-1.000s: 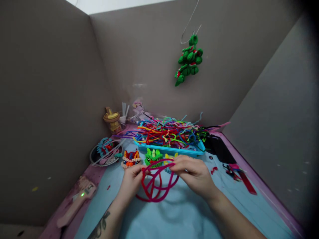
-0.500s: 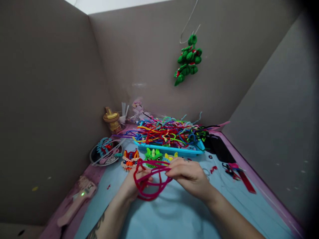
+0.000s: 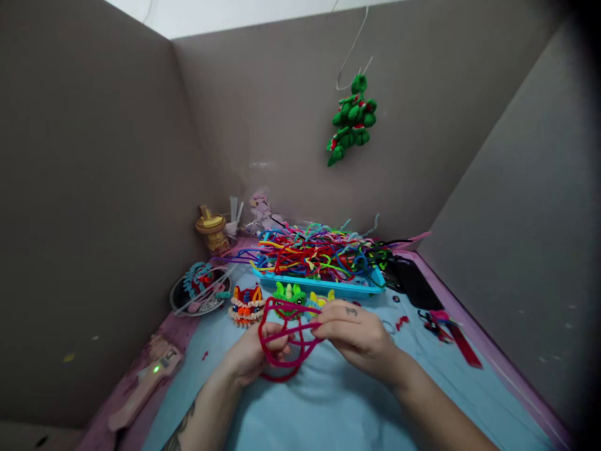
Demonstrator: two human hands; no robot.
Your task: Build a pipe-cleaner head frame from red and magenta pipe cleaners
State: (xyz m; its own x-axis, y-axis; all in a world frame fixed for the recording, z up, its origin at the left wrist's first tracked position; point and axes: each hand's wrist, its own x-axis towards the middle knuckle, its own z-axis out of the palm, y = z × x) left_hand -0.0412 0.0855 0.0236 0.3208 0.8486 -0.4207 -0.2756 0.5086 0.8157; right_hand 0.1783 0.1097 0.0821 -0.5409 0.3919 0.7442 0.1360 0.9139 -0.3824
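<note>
Looped magenta and red pipe cleaners (image 3: 261, 331) hang between my hands above the blue sheet. My left hand (image 3: 246, 354) is closed on the left side of the loops, with its fingertips partly hidden behind the strands. My right hand (image 3: 359, 335) pinches the pipe cleaners' right end between thumb and fingers. Just beyond the loops stand small pipe cleaner figures: an orange and red one (image 3: 246, 305), a green one (image 3: 289, 292) and a yellow and blue one (image 3: 323, 297), which is partly covered by my right hand.
Tangled colourful pipe cleaners (image 3: 319, 250) heap over a blue tray (image 3: 323, 287) at the back. At left are a round dish (image 3: 176, 297) and a pink glue gun (image 3: 145, 388) with a green light. A black phone (image 3: 416, 282) and a red-handled tool (image 3: 464, 346) lie right.
The loops have narrowed and shifted slightly as my hands work them. My right hand still pinches their right end. The view has tipped slightly upward.
</note>
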